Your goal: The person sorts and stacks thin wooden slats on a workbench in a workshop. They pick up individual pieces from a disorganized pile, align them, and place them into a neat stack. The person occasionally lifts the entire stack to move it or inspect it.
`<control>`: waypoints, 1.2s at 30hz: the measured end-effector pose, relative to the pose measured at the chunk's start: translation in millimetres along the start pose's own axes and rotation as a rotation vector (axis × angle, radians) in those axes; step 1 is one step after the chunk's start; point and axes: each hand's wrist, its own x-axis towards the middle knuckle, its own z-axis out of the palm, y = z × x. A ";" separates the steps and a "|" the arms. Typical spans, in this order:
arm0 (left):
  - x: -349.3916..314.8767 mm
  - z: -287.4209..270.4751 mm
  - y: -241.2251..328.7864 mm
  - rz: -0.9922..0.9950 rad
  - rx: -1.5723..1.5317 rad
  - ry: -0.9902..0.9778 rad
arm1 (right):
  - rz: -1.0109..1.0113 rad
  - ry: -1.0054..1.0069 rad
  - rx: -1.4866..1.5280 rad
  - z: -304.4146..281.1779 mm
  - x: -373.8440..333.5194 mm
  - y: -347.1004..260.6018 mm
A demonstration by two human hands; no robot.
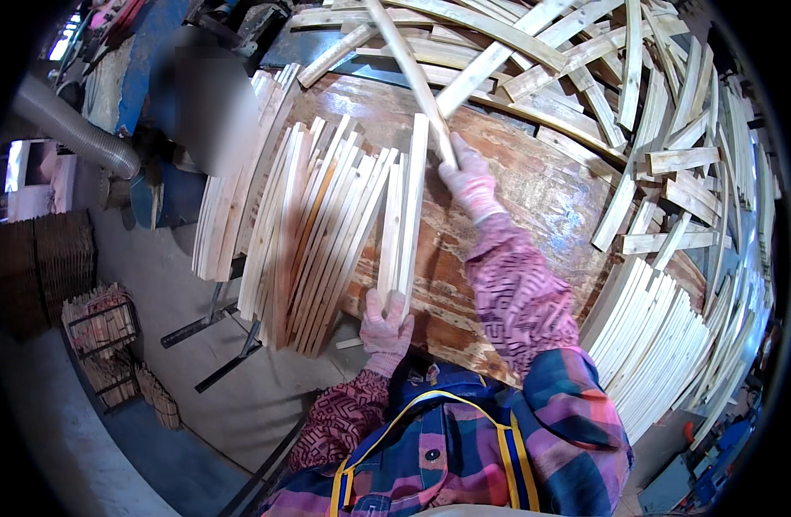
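My right hand (470, 183), in a pale pinkish glove, is closed round the near end of a long wooden strip (411, 76). That strip slants up and to the left, crossing in front of the heap at the far side of the table. Lower down, my left hand (387, 332), gloved too, has its fingers at the near ends of a few upright-looking wooden strips (400, 226) lying side by side. Just left of them is a row of many wooden strips (331, 233), packed close and fanned slightly, their near ends jutting over the table edge.
The worn brown tabletop (533, 185) lies under my right arm. A loose heap of wooden strips (533, 60) covers its far side. A neat stack (645, 345) stands at right. On the left are a grey flexible hose (76, 121) and bundled wood (102, 323) on the floor.
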 end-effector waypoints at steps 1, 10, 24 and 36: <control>-5.9 2.3 -6.7 0.001 0.013 0.016 | 0.149 -0.171 0.581 -15.2 -8.1 -13.6; 47.2 14.7 2.5 -0.117 0.055 -0.112 | 0.640 -0.396 1.260 -18.1 -225.8 25.5; 131.1 8.9 47.5 -0.641 -1.448 -0.300 | -0.599 0.244 -0.413 -121.2 -1.5 3.9; 163.4 -146.6 -120.9 -0.554 -0.751 0.069 | 0.082 0.094 -1.048 -163.8 125.2 -18.0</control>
